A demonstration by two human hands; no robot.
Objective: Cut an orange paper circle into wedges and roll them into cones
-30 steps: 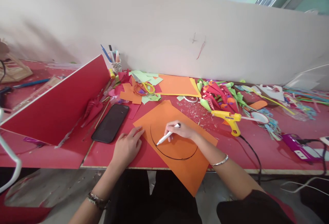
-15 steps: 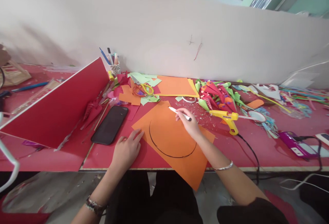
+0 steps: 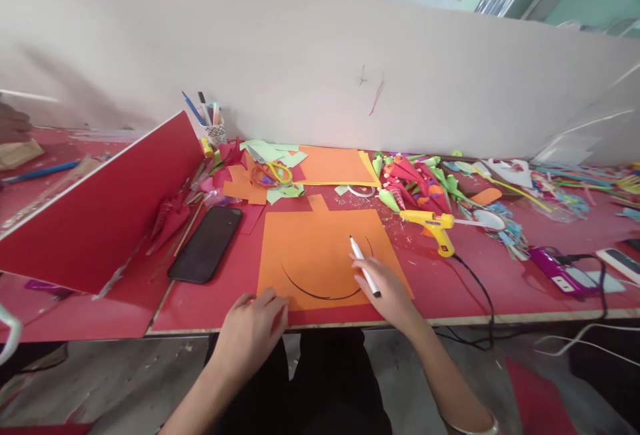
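A sheet of orange paper (image 3: 325,248) lies on the red tabletop in front of me, with a curved black line drawn on it. My right hand (image 3: 383,288) is at its right side, holding a white marker (image 3: 364,265). The marker's dark tip points away from me, and a black end shows below the fingers. At the lower left corner of the paper is my left hand (image 3: 257,322), with bent fingers and the thumb closed at its edge. The hand covers that corner.
Left are a black phone (image 3: 205,244) and a leaning red board (image 3: 115,202). A yellow glue gun (image 3: 431,225) lies right, its cord over the table edge. Behind are paper sheets (image 3: 333,166), yellow-handled scissors (image 3: 280,173), colourful cones (image 3: 413,178) and a pen cup (image 3: 215,132).
The orange paper has turned counterclockwise and now lies fully on the table. My left hand has moved from beside it onto its lower left corner. My right hand has come nearer with the marker.
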